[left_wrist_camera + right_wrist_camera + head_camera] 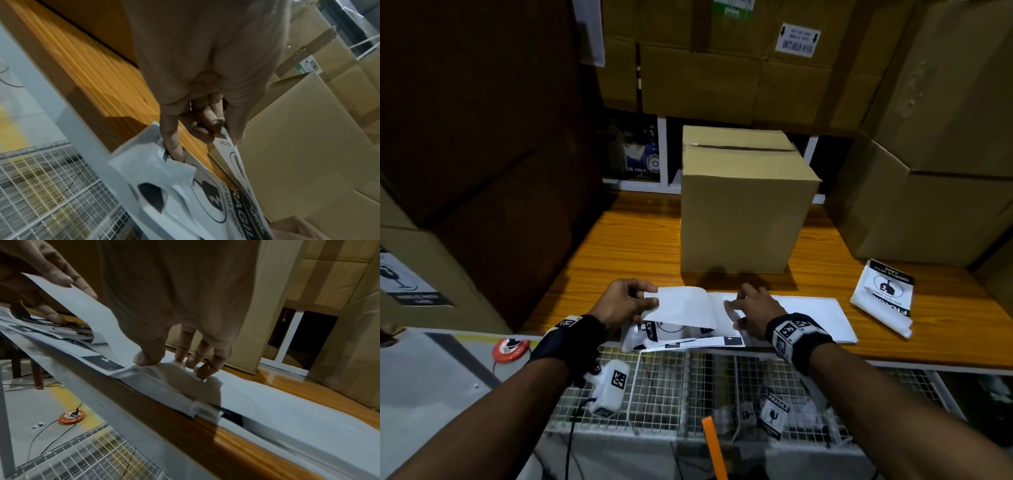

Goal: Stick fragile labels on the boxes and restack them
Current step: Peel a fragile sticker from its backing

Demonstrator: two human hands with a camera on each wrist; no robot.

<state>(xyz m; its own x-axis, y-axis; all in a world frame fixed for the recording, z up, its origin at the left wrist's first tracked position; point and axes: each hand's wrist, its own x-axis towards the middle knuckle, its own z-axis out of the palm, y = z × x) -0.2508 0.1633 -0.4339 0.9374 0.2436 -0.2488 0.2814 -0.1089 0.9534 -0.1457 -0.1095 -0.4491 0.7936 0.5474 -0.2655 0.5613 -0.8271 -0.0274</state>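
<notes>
Two hands are working a fragile label (681, 310) free of its sheet just in front of the cardboard box (743, 212): the left hand (619, 305) is pinching its lifted corner, the right hand (755, 313) is pressing the label stack (811, 318) down with bent fingertips. Thin and floppy, the label likely handles best by its edges.

Bare wooden tabletop (640, 236) left of the central box (743, 205) — stacked cartons (482, 171) walling both sides.

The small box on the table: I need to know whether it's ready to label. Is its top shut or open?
Shut. The small box stands upright on the table, top flaps lying flat and meeting at a closed seam; none is raised.
</notes>
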